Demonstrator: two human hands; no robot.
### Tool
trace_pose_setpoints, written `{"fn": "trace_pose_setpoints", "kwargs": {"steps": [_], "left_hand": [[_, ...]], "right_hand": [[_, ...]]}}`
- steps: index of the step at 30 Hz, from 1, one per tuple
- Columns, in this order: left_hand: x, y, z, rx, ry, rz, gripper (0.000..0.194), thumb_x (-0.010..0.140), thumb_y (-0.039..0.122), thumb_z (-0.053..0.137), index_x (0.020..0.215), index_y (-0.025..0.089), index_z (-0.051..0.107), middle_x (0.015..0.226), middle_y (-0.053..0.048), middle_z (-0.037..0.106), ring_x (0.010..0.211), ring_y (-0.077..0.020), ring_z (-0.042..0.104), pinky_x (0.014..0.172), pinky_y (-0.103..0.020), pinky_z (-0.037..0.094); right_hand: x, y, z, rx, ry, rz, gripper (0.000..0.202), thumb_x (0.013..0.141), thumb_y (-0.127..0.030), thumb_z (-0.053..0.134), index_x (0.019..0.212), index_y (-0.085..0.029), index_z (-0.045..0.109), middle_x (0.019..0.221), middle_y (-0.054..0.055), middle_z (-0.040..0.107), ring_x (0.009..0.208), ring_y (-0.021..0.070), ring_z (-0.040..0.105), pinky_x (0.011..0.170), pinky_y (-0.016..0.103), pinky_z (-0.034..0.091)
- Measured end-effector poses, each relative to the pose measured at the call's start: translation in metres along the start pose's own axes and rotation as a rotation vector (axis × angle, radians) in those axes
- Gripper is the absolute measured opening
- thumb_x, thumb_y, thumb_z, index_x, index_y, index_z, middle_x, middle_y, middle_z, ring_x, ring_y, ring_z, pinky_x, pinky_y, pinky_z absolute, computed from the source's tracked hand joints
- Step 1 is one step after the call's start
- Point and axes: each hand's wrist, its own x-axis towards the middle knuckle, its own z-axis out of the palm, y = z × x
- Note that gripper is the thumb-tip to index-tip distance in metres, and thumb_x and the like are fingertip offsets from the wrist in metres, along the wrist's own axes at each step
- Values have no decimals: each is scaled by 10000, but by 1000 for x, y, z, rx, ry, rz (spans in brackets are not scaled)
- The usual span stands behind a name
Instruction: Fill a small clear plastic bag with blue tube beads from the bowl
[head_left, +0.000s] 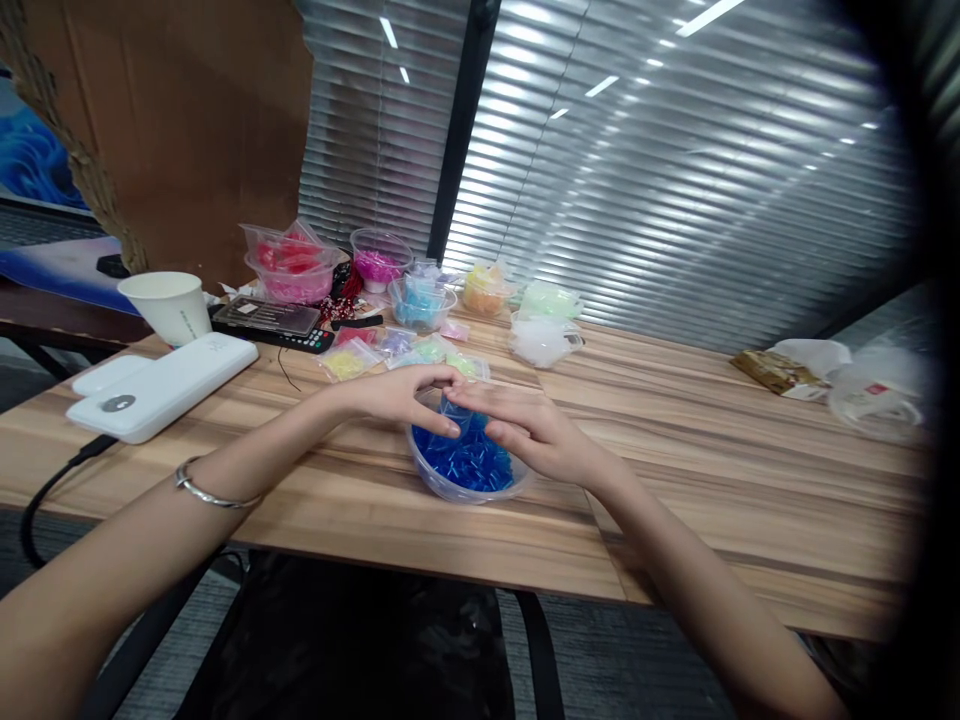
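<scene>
Over a clear round plastic bowl (pixel 469 494) my two hands meet at the fingertips. Many short, shiny blue tube-like pieces (pixel 476 462) fill the bowl. My left hand (pixel 409 397) arches in from the left, its thumb stretched apart from the fingers above the blue pieces. From the right, my right hand (pixel 529 425) reaches across with its fingers extended and its thumb lower down. Between and below the fingers shows a translucent bluish plastic bag (pixel 455 412); whether either hand grips it cannot be made out. A silver bangle (pixel 214 492) circles my left wrist.
Small bags, one of yellow pieces (pixel 346 362), lie behind the bowl. Farther back stand tubs of pink (pixel 296 285), magenta (pixel 379 262), light blue (pixel 421 305) and orange (pixel 486 290) pieces. A white power bank (pixel 169 385) and paper cup (pixel 171 308) stand left.
</scene>
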Motion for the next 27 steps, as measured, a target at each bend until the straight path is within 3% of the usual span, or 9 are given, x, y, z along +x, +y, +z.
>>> {"fn": "trace_pose_setpoints", "kwargs": {"steps": [11,27], "left_hand": [[0,-2,0,33,-5,20,536,746,437,763,1207,242,570,1225,-45,587,1154,-222,548,983,-324,424],[1,-4,1,-42,-20,19,520,747,408,766,1197,233,572,1239,-54,593,1177,-223,554,1008,-342,424]], "right_hand": [[-4,-2,-2,4,164,-117,315,980,-245,471,1221,-264,673,1218,30,699,1159,200,647,1029,406,507],[-8,-1,-1,54,333,-165,287,980,-237,452,1069,-225,725,994,52,758,976,198,708,919,386,558]]}}
